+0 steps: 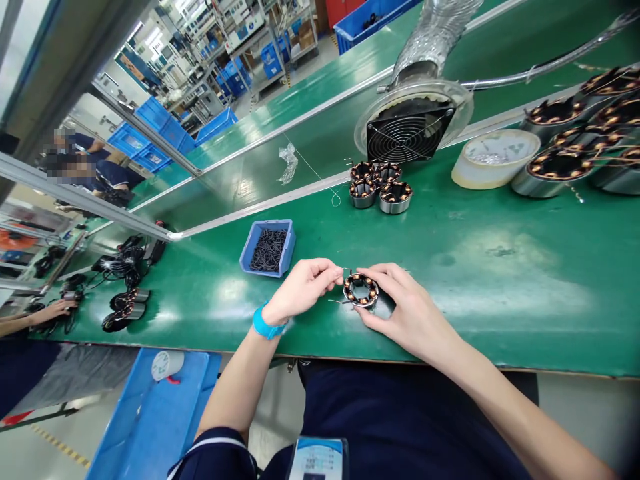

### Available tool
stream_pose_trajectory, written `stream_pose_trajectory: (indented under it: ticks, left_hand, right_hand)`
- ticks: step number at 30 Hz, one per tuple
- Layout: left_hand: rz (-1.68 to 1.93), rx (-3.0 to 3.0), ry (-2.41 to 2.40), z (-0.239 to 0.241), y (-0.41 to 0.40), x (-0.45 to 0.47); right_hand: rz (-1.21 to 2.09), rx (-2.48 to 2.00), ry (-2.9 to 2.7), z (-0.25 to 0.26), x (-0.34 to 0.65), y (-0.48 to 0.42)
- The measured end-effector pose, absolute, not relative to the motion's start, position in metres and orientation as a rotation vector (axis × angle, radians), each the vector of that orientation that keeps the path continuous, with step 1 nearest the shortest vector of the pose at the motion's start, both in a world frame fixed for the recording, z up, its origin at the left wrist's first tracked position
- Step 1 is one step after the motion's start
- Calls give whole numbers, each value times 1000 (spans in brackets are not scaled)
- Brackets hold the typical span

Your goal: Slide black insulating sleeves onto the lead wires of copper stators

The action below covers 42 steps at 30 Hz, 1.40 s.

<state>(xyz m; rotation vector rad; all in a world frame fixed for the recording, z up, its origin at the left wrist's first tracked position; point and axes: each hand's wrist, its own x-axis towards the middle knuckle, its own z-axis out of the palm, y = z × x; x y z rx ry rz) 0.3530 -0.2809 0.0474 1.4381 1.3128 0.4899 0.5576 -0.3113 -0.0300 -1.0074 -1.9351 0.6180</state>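
Observation:
A small motor stator (361, 291) with copper windings rests on the green bench (500, 280) near the front edge. My right hand (400, 308) curls round its right side, fingers closed on it. My left hand (303, 288), with a blue wristband, pinches a thin wire lead at the stator's upper left. A small blue tray (255, 248) of dark sleeves or pins lies just left of my left hand.
Several finished stators (381, 187) cluster behind, in front of a black fan (407, 135) with a silver duct. A tape roll (495, 157) and larger stators (555, 170) sit at right. Another person's hand (50, 311) works at far left, near two stators (125, 310) and cables.

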Motion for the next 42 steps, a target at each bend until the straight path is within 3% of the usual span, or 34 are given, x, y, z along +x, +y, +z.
stream_pose_trajectory:
  ticks: [23,28,35,42]
  left_hand:
    - [665,1450,1571,58,-305,344]
    - [414,1370,1357,52,-322,336]
    - [636,830,1091,28,-312,356]
    - [659,1034,1270,30,-313,346]
  right_hand:
    - [640,-999,-1939,-32,556,-312]
    - [634,-1005,-1944,-31,556,-312]
    - [640,-983,-1942,-30,557,-311]
    - [639,-992,-1934,-33,556,-311]
